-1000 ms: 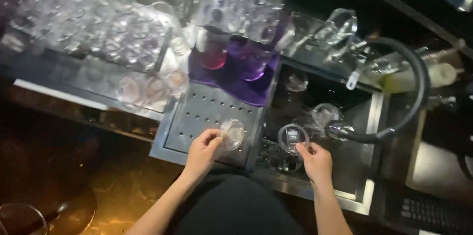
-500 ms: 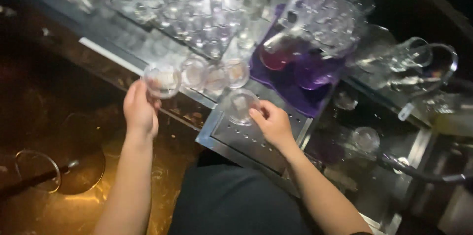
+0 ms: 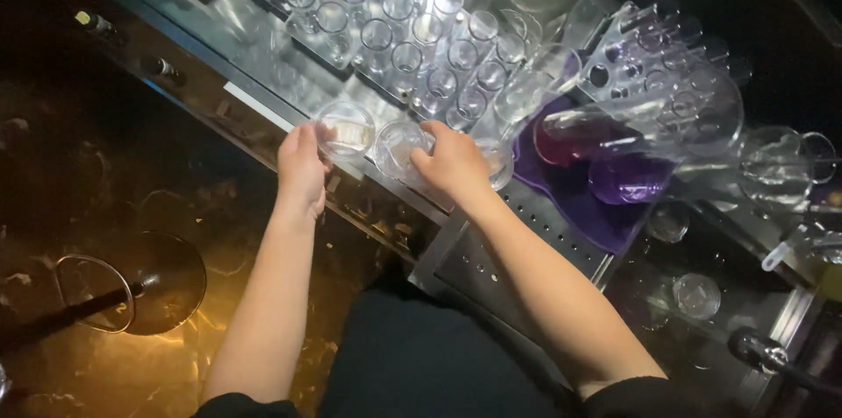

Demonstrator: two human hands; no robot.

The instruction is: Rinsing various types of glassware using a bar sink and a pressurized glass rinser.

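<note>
From the head camera, the left hand [image 3: 303, 168] grips a small clear round drinking glass [image 3: 346, 128] by its rim at the front edge of the long shiny steel counter [image 3: 263, 50], and the right hand [image 3: 454, 162] closes over a second clear round glass [image 3: 396, 148] just beside it, at about three o'clock from the first. Both glasses sit upright on the counter, touching or nearly touching; I cannot tell which. Judging by how things lie, many glasses are already set out: rows of clear upright tumblers [image 3: 412, 41] fill the counter at twelve o'clock from the hands, while these two are in the grasp and not yet let go. More loose glasses [image 3: 697, 295] lie down in the dark sink area at four o'clock, so some appear left to move. At two o'clock a purple cloth [image 3: 570, 194] lies under tilted clear pitchers [image 3: 631, 128], close enough to crowd the right hand's side. At eight o'clock a large stemmed wine glass [image 3: 96, 293] lies on the dark marbled floor or ledge, well apart.
</note>
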